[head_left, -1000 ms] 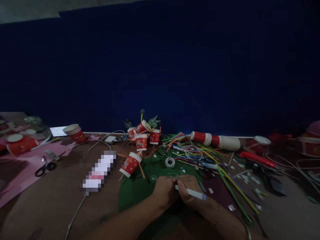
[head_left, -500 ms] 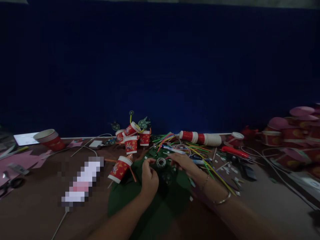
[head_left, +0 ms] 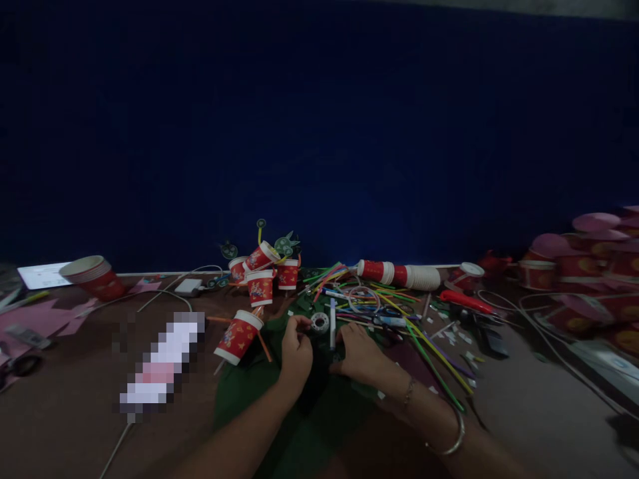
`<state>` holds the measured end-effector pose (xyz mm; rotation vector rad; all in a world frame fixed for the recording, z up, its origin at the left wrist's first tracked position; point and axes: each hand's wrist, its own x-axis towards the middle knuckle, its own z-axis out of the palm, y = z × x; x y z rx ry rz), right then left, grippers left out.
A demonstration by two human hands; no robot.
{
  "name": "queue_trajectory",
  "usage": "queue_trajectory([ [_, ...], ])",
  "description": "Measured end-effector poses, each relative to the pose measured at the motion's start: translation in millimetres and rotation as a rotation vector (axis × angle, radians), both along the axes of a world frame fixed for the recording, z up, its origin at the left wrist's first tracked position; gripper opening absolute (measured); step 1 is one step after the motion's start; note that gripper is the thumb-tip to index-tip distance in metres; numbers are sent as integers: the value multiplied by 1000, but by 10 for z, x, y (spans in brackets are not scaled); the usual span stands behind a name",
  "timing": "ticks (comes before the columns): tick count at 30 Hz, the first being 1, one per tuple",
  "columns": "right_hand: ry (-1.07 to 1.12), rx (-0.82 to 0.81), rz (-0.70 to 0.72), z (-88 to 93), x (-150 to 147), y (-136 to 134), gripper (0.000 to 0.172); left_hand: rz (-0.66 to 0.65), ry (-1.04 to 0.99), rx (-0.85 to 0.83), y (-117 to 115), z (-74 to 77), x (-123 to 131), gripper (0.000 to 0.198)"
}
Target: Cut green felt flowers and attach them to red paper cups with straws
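My left hand (head_left: 295,352) is curled over the top edge of a dark green paper sheet (head_left: 299,419), fingers pinched on something too small to name. My right hand (head_left: 360,356) rests on the same sheet just to the right, fingers bent down on it. A white pen (head_left: 332,322) lies between the two hands, beside a small white tape roll (head_left: 319,323). A red paper cup (head_left: 238,336) lies tipped over to the left of my left hand.
Coloured straws (head_left: 399,313) are scattered to the right, with a lying stack of red and white cups (head_left: 399,274) behind. More red cups (head_left: 262,273) stand at the back, scissors (head_left: 14,366) and pink paper (head_left: 34,319) far left, a red-handled tool (head_left: 464,301) right.
One second ago my right hand held the white pen over the green sheet. It then reached toward the tape roll, and now rests on the sheet with the pen lying on the table.
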<state>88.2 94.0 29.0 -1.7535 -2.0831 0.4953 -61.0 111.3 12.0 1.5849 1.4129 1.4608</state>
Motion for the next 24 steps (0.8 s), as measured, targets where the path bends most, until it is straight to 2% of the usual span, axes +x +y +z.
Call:
queue_trajectory([
  [2,81,-10,-35,-21,11,25,34,-21,-28,-3,3,3,3,29],
  [5,322,-120,-55,-19,103,100,25,-62,-59,-5,-3,26,13,22],
  [8,604,-236,-90,68,261,200,24,-112,-91,-35,-25,54,34,8],
  [10,723,-279,-107,148,334,246,22,-146,-123,-77,-44,61,54,10],
  [13,861,-251,-53,223,318,259,20,-215,-131,-133,-66,52,78,21],
  [16,915,-136,18,229,254,263,22,-257,-108,-163,-62,45,76,21],
  [19,740,-2,-2,249,365,306,16,-199,-126,-166,-38,62,51,18],
  [20,603,76,-71,265,451,322,12,-175,-141,-163,-28,71,43,18],
  [22,215,164,-220,295,649,335,16,-144,-174,-166,-14,88,34,18],
  [23,43,137,-254,304,740,329,20,-138,-193,-171,-9,93,34,18],
  [24,-91,100,-228,304,814,316,24,-136,-210,-175,-6,95,36,18],
])
